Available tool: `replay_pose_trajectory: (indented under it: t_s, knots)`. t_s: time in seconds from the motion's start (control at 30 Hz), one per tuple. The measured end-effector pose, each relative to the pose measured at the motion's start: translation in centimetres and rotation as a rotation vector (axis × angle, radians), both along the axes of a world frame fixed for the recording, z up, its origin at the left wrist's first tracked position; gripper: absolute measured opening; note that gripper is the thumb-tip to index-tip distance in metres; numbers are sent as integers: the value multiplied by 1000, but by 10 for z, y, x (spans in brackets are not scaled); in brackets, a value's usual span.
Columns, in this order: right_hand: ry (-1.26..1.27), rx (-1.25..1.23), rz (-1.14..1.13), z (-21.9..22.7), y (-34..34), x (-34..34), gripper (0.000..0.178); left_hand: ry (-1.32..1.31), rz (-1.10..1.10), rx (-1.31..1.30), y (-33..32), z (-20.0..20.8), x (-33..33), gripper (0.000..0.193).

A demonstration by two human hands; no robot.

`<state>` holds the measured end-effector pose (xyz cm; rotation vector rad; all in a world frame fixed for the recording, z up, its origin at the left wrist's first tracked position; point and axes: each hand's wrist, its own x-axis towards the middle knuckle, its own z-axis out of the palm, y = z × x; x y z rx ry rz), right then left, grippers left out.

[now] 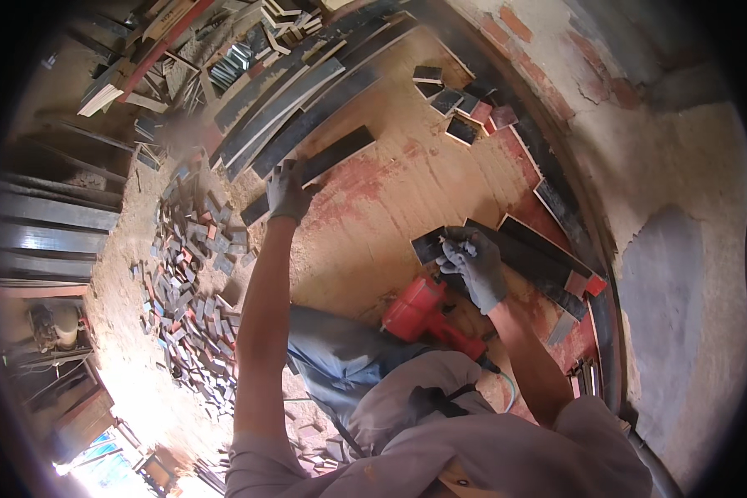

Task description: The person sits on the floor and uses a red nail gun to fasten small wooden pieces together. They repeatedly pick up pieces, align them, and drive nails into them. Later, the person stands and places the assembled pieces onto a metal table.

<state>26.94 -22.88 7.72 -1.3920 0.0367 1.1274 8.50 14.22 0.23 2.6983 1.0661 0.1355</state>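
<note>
My left hand point(286, 192), in a grey glove, is closed round a dark wooden strip point(339, 155). The strip sticks out on both sides of the hand above the brown work surface point(365, 216). My right hand point(473, 264), also gloved, has its fingers curled and pinched over the end of a dark board point(427, 246). Anything held in that pinch is too small or hidden to make out. Just left of the right wrist, beside my leg, lies a red nail gun point(415, 309); a thin teal hose point(510, 390) shows near it.
Several long dark boards point(282, 116) lie along the far left edge. Small offcuts point(195, 290) are heaped on the floor at left. Short dark blocks point(462, 129) sit at the far right. More dark boards point(531, 253) lie right of my right hand, by the wall point(656, 166).
</note>
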Motion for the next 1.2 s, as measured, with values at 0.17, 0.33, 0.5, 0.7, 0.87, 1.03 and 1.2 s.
replay_pose_trajectory:
  t_s: [0.17, 0.33, 0.5, 0.7, 0.87, 1.03, 1.2]
  knots:
    - [-63, 23, -122, -16, -5, 6, 25, -50, -148, -98, -96, -8, -16, 50]
    - [-152, -106, -36, -41, 14, -4, 23, 6, -103, -216, -173, -8, -50, 67]
    - [-345, -156, 32, -81, 34, -16, 22, -218, -91, -106, -207, 19, -5, 89]
    - [-1198, -295, 95, -86, 24, -22, 29, -125, -137, -219, -210, 2, 44, 80]
    - [-1178, -299, 314, -30, -71, -51, 45, -67, -133, -219, -202, -10, 45, 68]
    - [-999, -664, 840, -22, -130, -100, 96, -32, -177, -217, -197, -8, 52, 64]
    - [-902, -651, 844, -57, -117, -120, 113, -28, -172, -225, -196, -5, 52, 64]
